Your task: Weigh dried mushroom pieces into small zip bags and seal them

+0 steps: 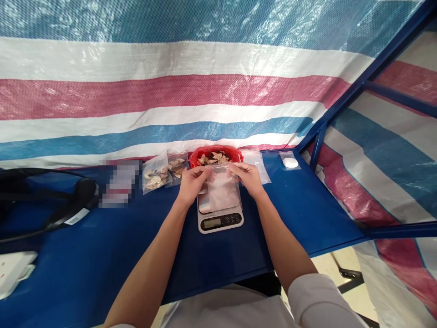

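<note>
Clear plastic bag (224,196) between both hands, its body over the scale (221,224). Left hand (193,181) and right hand (251,178): thumb and fingers of each pinched together on the bag's top edge, one at either end. Surface: blue table (290,214); striped plastic sheet (170,91) behind, blue metal frame (341,98) at right. Counts: one scale, one red bag (194,157) of brown dried pieces (215,158), two filled pouches (156,176) left of it, one small packet (290,163) with a white round thing, far right.
</note>
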Action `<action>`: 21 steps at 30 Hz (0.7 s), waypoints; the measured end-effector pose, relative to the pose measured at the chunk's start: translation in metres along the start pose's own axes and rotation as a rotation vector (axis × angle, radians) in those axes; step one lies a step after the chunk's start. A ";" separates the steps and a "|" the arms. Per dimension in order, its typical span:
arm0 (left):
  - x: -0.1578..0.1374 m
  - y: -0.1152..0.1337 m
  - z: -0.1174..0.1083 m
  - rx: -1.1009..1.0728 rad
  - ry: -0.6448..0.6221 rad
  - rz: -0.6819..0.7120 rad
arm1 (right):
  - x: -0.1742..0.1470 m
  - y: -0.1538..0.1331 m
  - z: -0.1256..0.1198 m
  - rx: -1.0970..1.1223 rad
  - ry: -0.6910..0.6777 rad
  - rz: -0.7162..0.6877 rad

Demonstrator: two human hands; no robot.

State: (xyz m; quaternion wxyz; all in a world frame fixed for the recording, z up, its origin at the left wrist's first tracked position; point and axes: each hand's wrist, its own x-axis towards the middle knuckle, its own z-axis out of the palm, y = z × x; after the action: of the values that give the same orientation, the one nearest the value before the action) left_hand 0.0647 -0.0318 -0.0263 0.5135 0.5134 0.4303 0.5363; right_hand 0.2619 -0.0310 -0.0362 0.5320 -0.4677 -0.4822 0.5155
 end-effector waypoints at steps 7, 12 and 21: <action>0.008 0.008 0.024 0.059 -0.084 0.042 | 0.006 -0.012 -0.036 0.017 0.084 -0.016; 0.012 0.008 0.054 0.251 -0.021 0.175 | 0.020 -0.015 -0.080 0.013 0.192 -0.027; 0.004 -0.009 0.105 0.932 -0.320 0.623 | 0.062 -0.005 -0.130 -0.041 0.204 -0.001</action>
State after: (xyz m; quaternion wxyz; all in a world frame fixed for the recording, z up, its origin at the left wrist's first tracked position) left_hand 0.1704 -0.0341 -0.0237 0.1100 0.8622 0.3666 0.3317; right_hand 0.3922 0.0309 -0.0418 0.5688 -0.5282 -0.4362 0.4551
